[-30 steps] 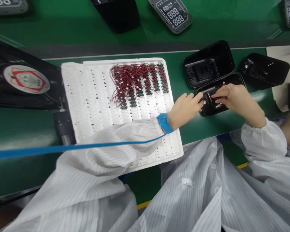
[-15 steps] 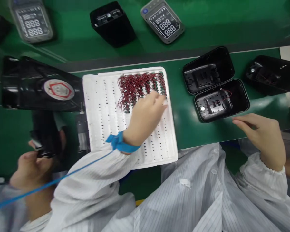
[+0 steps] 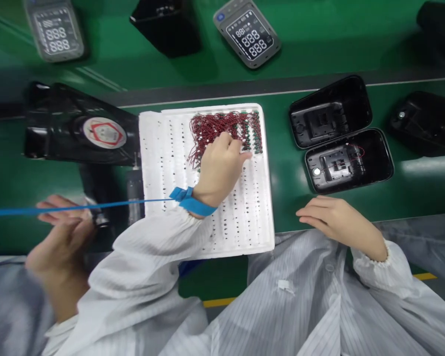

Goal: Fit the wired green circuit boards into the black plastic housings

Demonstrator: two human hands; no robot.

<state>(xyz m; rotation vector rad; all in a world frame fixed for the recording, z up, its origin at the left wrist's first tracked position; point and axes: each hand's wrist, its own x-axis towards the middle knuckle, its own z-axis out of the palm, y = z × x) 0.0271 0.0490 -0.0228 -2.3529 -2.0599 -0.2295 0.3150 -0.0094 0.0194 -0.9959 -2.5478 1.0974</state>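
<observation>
My left hand (image 3: 222,165), with a blue strap (image 3: 193,201) round its wrist, reaches over the white foam tray (image 3: 259,217). Its fingers are curled in among small green parts with twisted dark-red wires (image 3: 215,126); the fingertips are hidden, so what they grip does not show. Close to the table's front edge, my right hand (image 3: 335,220) hovers with fingers stretched out and nothing visible in them. Beyond it lies an open black plastic housing (image 3: 380,163) with a thin red wire and a silvery disc inside. A second black housing (image 3: 330,111) touches its far side.
Another black housing (image 3: 422,123) is at the right. A glossy black case (image 3: 66,128) with a round sticker stands left of the tray. Display units (image 3: 248,37) lie on the green surface behind. At the left, a co-worker's hand (image 3: 65,227) is near a dark tool.
My left hand went from the open housing to the wired parts in the tray. My right hand withdrew from the housing and moved left along the table edge. A co-worker's hand appeared at left.
</observation>
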